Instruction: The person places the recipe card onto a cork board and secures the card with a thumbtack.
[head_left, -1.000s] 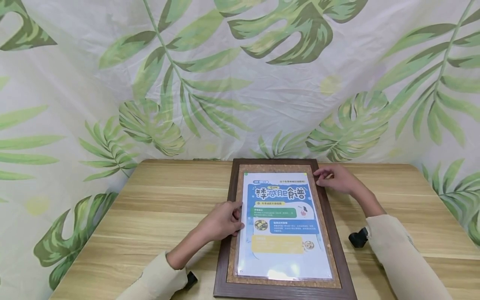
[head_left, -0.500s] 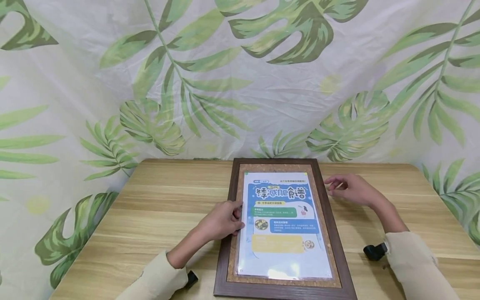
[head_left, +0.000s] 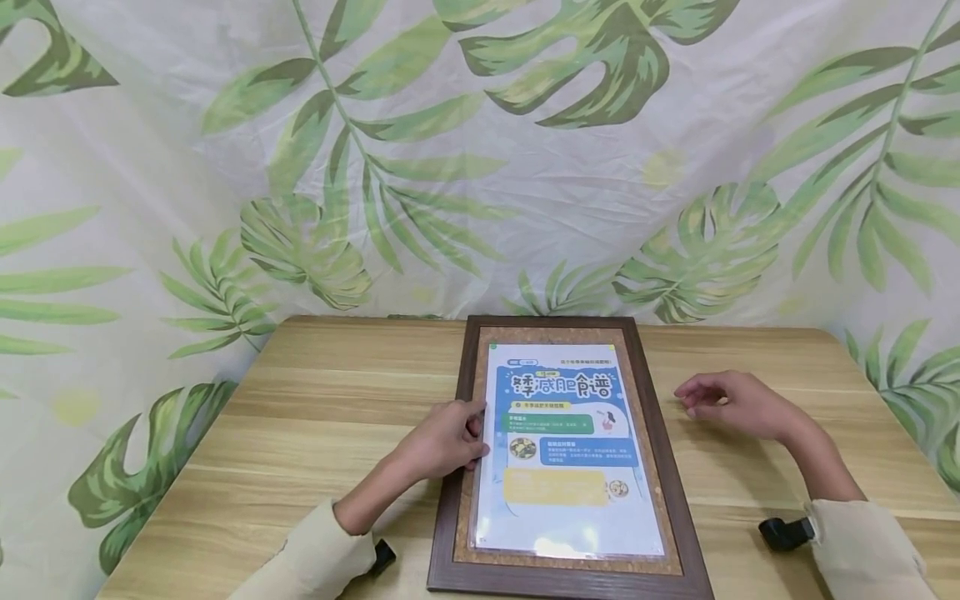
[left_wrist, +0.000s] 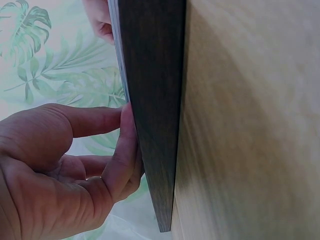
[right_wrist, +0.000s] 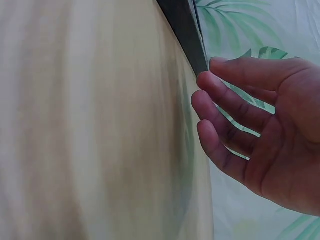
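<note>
A laminated poster with blue, green and yellow printed panels lies on a cork board with a dark wooden frame. My left hand rests at the board's left side, fingertips at the poster's left edge. In the left wrist view, thumb and bent fingers of the left hand touch along the dark frame. To the right of the board, my right hand hovers apart from it with loosely curved fingers and nothing in them. A green dot and a yellow dot mark the poster's top corners.
The board lies on a wood-grain table, its far end near the table's back edge. Behind hangs a pale cloth with green leaf prints. Black wrist devices sit by both sleeves.
My right hand has left the board's upper right edge and moved right and nearer to me. The left hand, poster and board stay where they were.
</note>
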